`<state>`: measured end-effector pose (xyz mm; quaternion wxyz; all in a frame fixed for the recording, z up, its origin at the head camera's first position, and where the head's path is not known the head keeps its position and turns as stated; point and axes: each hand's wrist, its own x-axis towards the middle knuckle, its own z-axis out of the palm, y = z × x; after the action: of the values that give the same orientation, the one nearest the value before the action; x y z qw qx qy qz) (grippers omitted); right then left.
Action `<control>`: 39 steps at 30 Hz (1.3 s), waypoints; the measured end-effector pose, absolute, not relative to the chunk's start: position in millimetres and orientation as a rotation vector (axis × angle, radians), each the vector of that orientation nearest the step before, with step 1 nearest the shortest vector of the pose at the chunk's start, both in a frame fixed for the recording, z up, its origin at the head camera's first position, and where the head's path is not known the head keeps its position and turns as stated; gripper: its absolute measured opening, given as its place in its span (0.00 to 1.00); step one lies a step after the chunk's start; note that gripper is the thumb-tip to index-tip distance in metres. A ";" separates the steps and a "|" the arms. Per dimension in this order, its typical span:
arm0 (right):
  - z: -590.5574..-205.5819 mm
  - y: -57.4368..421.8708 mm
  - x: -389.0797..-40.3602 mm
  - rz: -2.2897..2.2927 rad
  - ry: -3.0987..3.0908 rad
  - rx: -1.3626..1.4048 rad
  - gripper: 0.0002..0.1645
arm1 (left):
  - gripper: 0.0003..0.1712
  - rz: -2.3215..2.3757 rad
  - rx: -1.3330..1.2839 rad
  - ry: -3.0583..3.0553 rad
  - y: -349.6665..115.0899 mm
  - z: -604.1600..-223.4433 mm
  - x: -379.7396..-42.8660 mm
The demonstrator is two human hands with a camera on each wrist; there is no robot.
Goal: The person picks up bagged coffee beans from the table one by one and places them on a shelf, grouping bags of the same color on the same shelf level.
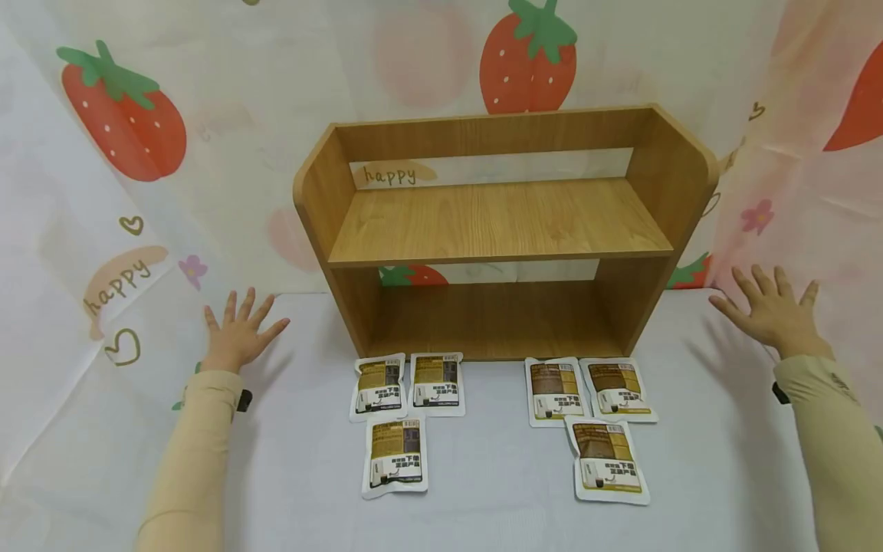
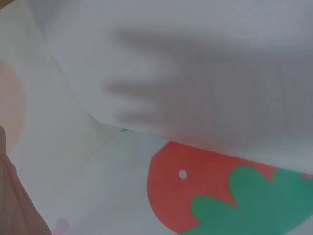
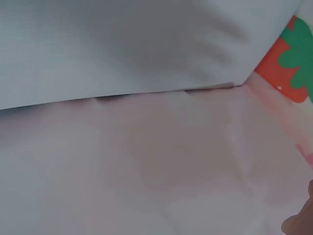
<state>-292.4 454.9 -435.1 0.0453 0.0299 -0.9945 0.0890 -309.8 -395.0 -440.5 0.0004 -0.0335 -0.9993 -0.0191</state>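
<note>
In the head view, my left hand (image 1: 236, 335) is held over the left side of the white table, fingers spread and nothing in it. On the far right, my right hand (image 1: 776, 312) is likewise spread and holds nothing. Between them, a two-tier wooden shelf (image 1: 497, 257) stands at the back. Before its left end lie three flat white-edged packets, among them a front packet (image 1: 395, 457). Three more with browner labels lie before its right end, one of them a front packet (image 1: 607, 461). Both hands are apart from the shelf and packets.
A strawberry-print curtain (image 1: 228, 199) hangs behind and along both sides of the white tabletop (image 1: 497, 475). In the left wrist view, a hand's shadow falls on the table cloth (image 2: 220, 88). The right wrist view shows the table's edge against the pinkish side curtain (image 3: 146, 147).
</note>
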 end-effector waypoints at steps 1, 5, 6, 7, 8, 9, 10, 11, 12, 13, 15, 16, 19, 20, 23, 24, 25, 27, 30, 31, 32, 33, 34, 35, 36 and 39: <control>-434.6 454.7 -293.0 0.278 -3.034 0.093 0.48 | 0.44 -0.063 -0.109 -3.139 -394.4 -441.2 -310.5; -433.5 452.9 -293.9 0.306 -3.021 0.091 0.47 | 0.45 -0.072 -0.131 -3.149 -390.5 -442.4 -312.5; -433.5 451.8 -293.6 0.319 -3.018 0.091 0.47 | 0.45 -0.071 -0.137 -3.151 -389.7 -442.4 -312.8; -433.8 450.6 -293.3 0.334 -3.013 0.093 0.47 | 0.45 -0.076 -0.143 -3.148 -388.8 -442.3 -312.7; -434.3 449.3 -292.9 0.351 -3.008 0.096 0.47 | 0.45 -0.076 -0.151 -3.143 -388.1 -442.2 -312.8; -434.9 447.9 -292.3 0.368 -2.999 0.101 0.46 | 0.44 -0.079 -0.164 -3.136 -387.4 -442.2 -312.9; -435.8 446.6 -291.5 0.383 -2.986 0.107 0.46 | 0.44 -0.081 -0.178 -3.124 -386.7 -442.2 -312.9; -437.0 445.4 -290.5 0.393 -2.971 0.117 0.45 | 0.43 -0.089 -0.197 -3.107 -385.7 -442.2 -313.0; -438.4 443.9 -289.5 0.402 -2.949 0.126 0.45 | 0.42 -0.094 -0.217 -3.089 -384.7 -442.5 -312.7; -440.1 443.0 -288.2 0.409 -2.927 0.137 0.44 | 0.42 -0.099 -0.238 -3.069 -383.6 -443.0 -312.3; -443.9 441.2 -284.8 0.426 -2.881 0.161 0.43 | 0.40 -0.110 -0.280 -3.037 -381.0 -444.8 -311.1; -446.2 440.4 -283.1 0.434 -2.855 0.173 0.43 | 0.40 -0.109 -0.298 -3.019 -379.7 -446.1 -310.3; -452.3 436.9 -277.7 0.459 -2.785 0.204 0.42 | 0.39 -0.113 -0.341 -2.985 -375.6 -450.5 -307.1; -453.8 435.1 -276.5 0.462 -2.755 0.220 0.41 | 0.39 -0.114 -0.350 -2.974 -374.5 -452.1 -306.2; -457.1 428.2 -274.8 0.466 -2.675 0.267 0.37 | 0.38 -0.123 -0.370 -2.955 -371.0 -456.3 -302.7; -457.3 425.1 -274.2 0.467 -2.655 0.277 0.36 | 0.38 -0.133 -0.375 -2.946 -369.5 -457.5 -301.2; -457.5 421.8 -273.6 0.470 -2.636 0.285 0.35 | 0.38 -0.153 -0.380 -2.941 -367.9 -458.8 -299.7; -457.9 415.3 -271.1 0.475 -2.626 0.295 0.33 | 0.38 -0.193 -0.394 -2.932 -364.3 -461.7 -296.4; -457.9 405.7 -264.8 0.459 -2.636 0.303 0.34 | 0.38 -0.254 -0.415 -2.928 -357.1 -465.8 -290.4; -457.8 402.6 -262.4 0.449 -2.643 0.311 0.35 | 0.38 -0.277 -0.422 -2.936 -354.9 -467.0 -288.1; -457.8 399.5 -260.3 0.439 -2.649 0.325 0.35 | 0.37 -0.291 -0.429 -2.943 -352.8 -468.1 -285.8; -458.0 396.6 -258.8 0.432 -2.651 0.340 0.36 | 0.37 -0.313 -0.438 -2.951 -350.6 -468.9 -283.3; -458.0 393.6 -257.3 0.428 -2.654 0.352 0.36 | 0.36 -0.324 -0.445 -2.961 -348.5 -469.4 -280.7; -458.3 390.4 -255.8 0.429 -2.653 0.365 0.36 | 0.36 -0.341 -0.457 -2.968 -346.5 -469.8 -278.4; -458.7 387.2 -254.2 0.441 -2.652 0.373 0.36 | 0.35 -0.360 -0.467 -2.974 -344.6 -470.2 -276.3; -461.5 377.7 -251.0 0.506 -2.653 0.382 0.36 | 0.35 -0.396 -0.484 -2.990 -338.7 -471.0 -271.4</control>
<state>-251.0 377.7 -461.5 0.2057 0.1369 -0.9518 0.1815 -271.4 -338.7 -471.0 0.0434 -0.1584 -0.9779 -0.1295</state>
